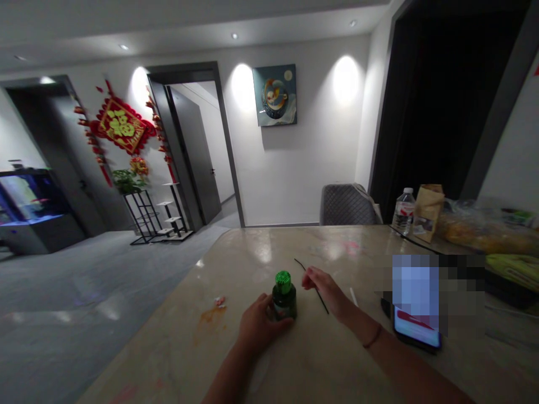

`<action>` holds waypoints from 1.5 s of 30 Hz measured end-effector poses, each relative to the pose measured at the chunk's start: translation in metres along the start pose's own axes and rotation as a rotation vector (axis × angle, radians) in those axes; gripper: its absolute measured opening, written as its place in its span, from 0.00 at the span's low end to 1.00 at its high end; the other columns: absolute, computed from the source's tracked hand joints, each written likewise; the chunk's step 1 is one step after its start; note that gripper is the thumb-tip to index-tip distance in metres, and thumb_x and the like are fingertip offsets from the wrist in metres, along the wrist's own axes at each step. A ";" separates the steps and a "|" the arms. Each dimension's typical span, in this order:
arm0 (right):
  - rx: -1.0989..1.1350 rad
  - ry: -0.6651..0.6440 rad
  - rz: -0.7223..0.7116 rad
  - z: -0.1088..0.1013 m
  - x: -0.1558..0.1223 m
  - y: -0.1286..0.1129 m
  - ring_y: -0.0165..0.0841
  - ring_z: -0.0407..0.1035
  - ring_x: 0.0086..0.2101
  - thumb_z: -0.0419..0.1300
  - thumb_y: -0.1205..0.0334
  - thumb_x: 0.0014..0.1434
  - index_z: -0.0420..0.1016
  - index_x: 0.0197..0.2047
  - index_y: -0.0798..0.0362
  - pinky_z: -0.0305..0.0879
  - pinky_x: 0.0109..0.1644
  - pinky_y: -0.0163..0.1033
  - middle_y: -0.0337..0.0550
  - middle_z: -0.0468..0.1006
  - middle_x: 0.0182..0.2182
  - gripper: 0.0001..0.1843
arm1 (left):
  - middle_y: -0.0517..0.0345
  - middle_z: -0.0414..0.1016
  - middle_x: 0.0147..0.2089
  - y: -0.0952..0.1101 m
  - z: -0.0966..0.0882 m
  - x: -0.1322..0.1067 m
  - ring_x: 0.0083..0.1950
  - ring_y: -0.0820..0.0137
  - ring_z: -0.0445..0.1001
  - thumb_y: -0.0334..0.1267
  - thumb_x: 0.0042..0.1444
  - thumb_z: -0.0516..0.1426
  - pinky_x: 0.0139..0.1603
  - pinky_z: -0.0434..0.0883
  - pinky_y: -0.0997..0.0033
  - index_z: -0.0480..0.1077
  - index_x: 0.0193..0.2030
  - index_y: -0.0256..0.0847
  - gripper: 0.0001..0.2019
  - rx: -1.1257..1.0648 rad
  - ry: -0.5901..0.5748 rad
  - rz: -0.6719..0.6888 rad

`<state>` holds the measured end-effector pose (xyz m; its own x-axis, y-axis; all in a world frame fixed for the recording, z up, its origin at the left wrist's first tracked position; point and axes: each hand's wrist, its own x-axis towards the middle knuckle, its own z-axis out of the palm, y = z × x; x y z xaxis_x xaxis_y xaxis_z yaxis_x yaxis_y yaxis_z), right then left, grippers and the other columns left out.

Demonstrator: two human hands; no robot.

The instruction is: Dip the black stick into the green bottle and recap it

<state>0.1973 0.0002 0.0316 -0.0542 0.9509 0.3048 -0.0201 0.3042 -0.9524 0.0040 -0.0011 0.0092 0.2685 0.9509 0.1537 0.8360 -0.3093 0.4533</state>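
Note:
A small dark green bottle [285,302] with a bright green ribbed cap [283,280] stands upright on the table. My left hand [261,325] is wrapped round its lower part from the left, thumb in front. To the right of the bottle, my right hand [322,285] is raised a little with its fingers curled together, apart from the cap. A thin black stick or wire [323,303] runs slantwise behind the right hand; its middle is hidden, and I cannot tell whether the fingers touch it.
On the stone-like table [236,359] are a short white strip [353,297], pinkish-white scraps [219,302] beside an orange stain, and a lit phone [416,331]. A water bottle [404,212], paper bag [428,210] and plastic-wrapped food [484,230] stand far right. A grey chair [349,205] is opposite.

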 end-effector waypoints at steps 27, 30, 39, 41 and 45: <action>-1.472 -0.071 0.366 -0.041 -0.003 0.014 0.40 0.70 0.41 0.45 0.76 0.53 0.69 0.44 0.65 0.63 0.40 0.38 0.61 0.74 0.40 0.18 | 0.60 0.71 0.31 -0.002 0.002 0.005 0.32 0.74 0.68 0.43 0.53 0.49 0.29 0.56 0.77 0.65 0.31 0.41 0.10 0.065 0.006 -0.091; -1.409 -0.162 0.372 -0.042 -0.005 0.013 0.43 0.70 0.41 0.51 0.71 0.51 0.68 0.45 0.66 0.63 0.38 0.38 0.63 0.74 0.40 0.17 | 0.60 0.71 0.32 -0.003 0.002 0.005 0.31 0.75 0.67 0.44 0.53 0.49 0.29 0.56 0.77 0.66 0.27 0.40 0.11 0.086 -0.008 -0.057; -1.321 -0.150 0.345 -0.041 -0.003 0.012 0.38 0.70 0.36 0.49 0.69 0.52 0.69 0.40 0.63 0.59 0.33 0.35 0.58 0.75 0.36 0.14 | 0.56 0.70 0.47 -0.010 0.006 0.005 0.41 0.73 0.70 0.40 0.53 0.50 0.38 0.62 0.76 0.66 0.26 0.40 0.09 -0.035 0.150 -0.008; -1.210 -0.228 0.372 -0.042 -0.003 0.011 0.36 0.70 0.30 0.52 0.67 0.49 0.69 0.37 0.61 0.57 0.27 0.34 0.53 0.76 0.32 0.12 | 0.56 0.69 0.50 -0.011 0.005 0.005 0.46 0.71 0.69 0.38 0.52 0.51 0.42 0.62 0.75 0.67 0.26 0.40 0.08 -0.071 0.155 -0.021; -1.131 -0.292 0.385 -0.044 -0.004 0.013 0.31 0.67 0.24 0.56 0.71 0.42 0.69 0.32 0.58 0.51 0.23 0.31 0.47 0.75 0.27 0.10 | 0.58 0.74 0.39 -0.012 0.005 0.006 0.40 0.71 0.70 0.42 0.53 0.51 0.39 0.62 0.75 0.70 0.34 0.42 0.10 -0.093 0.120 -0.049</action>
<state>0.2415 0.0029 0.0178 -0.0894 0.9853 -0.1457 0.9154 0.0237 -0.4020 -0.0017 0.0080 0.0002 0.1653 0.9589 0.2306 0.7970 -0.2676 0.5414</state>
